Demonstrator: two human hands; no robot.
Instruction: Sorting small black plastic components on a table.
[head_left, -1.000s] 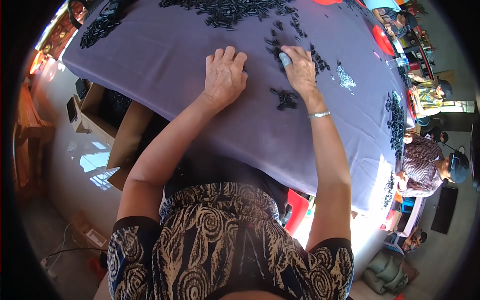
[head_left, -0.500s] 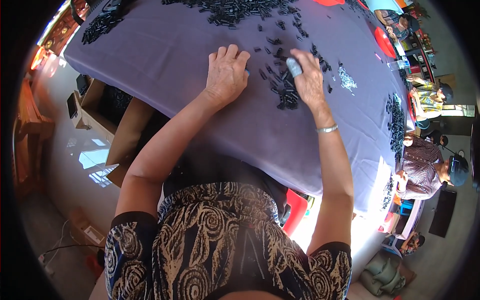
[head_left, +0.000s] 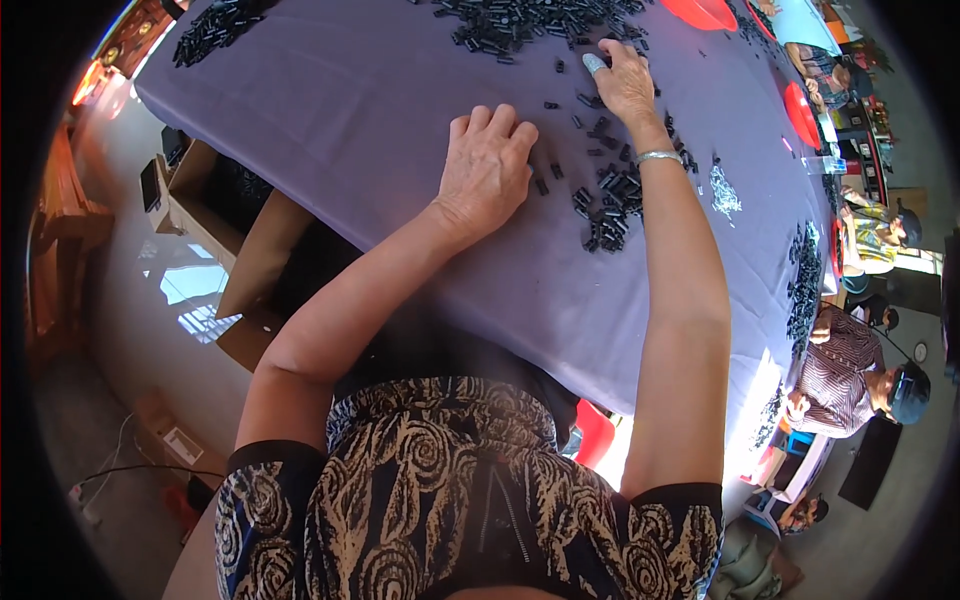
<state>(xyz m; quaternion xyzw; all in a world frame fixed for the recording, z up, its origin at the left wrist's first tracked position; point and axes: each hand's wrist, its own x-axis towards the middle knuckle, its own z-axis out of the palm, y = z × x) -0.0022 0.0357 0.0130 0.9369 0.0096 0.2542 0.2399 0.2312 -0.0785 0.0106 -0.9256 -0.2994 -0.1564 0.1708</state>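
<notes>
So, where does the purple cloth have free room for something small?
Bare cloth lies between the left hand and leftmost black pile, and between the scattered parts and near table edge. Crowded: around the right hand and the far heap.

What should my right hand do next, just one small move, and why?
Probably draw the right hand back toward you, sweeping some loose black pieces along. It reaches to the near edge of the large black pile, while the smaller black cluster lies closer to you, with those pieces scattered between.
</notes>
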